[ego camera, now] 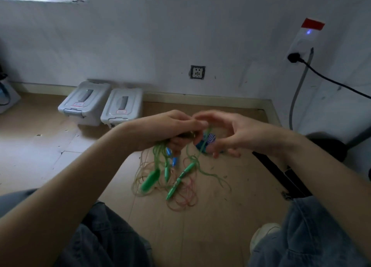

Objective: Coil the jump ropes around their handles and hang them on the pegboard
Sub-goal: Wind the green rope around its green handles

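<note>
Head view, and the left hand is gripping a bunch of green cord up above the floor pile, fingers curled round it, something dark and hard to make out tucked in the fist. The right hand is meeting it fingertip to fingertip, pinching a strand of that cord, with a blue patterned handle showing just behind its fingers. Directly below the hands, the pile is lying loose on the floor: green handles, clear and reddish ropes, all tangled. Beyond the pile, two grey boxes are sitting against the wall. Early going, I'd say: nothing coiled yet, no pegboard in sight, every rope waiting.
</note>
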`<action>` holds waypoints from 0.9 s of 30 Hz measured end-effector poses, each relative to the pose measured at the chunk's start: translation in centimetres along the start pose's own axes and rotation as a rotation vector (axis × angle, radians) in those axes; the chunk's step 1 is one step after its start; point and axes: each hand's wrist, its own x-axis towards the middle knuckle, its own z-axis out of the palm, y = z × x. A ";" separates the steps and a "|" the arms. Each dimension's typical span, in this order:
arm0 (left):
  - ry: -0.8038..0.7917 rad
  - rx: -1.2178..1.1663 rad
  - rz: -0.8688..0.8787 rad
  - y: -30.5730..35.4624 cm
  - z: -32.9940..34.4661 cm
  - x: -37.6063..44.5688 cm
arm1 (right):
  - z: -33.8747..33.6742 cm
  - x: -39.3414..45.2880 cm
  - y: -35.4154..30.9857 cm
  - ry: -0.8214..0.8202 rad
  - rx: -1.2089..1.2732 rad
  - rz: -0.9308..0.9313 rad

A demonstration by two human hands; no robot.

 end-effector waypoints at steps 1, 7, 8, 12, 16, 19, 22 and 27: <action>0.023 -0.020 0.014 0.0 -0.2 0.1 | 0.3 0.0 -0.1 -0.057 -0.003 -0.013; -0.093 0.077 -0.065 -2.5 -0.9 0.4 | -1.5 0.0 -0.4 0.345 0.537 -0.253; -0.157 0.154 -0.131 -3.0 -0.7 0.5 | -2.1 -0.2 -0.4 0.411 0.599 -0.290; -0.027 0.158 -0.133 -3.0 -1.0 0.2 | -2.5 -0.8 -0.1 0.519 0.230 -0.074; 0.073 -0.333 0.128 -1.3 -3.2 -1.0 | -1.2 -1.0 0.0 0.294 -0.109 0.170; -0.089 -0.455 0.193 -1.0 -3.6 -1.6 | -0.9 -1.0 -0.2 0.181 -0.007 0.099; -0.254 -0.395 0.120 -1.4 -3.2 -1.7 | -1.3 -1.1 -0.3 0.238 0.126 0.041; -0.693 -0.688 0.333 0.1 -2.4 -2.3 | -2.2 -1.5 -1.1 0.346 0.342 -0.138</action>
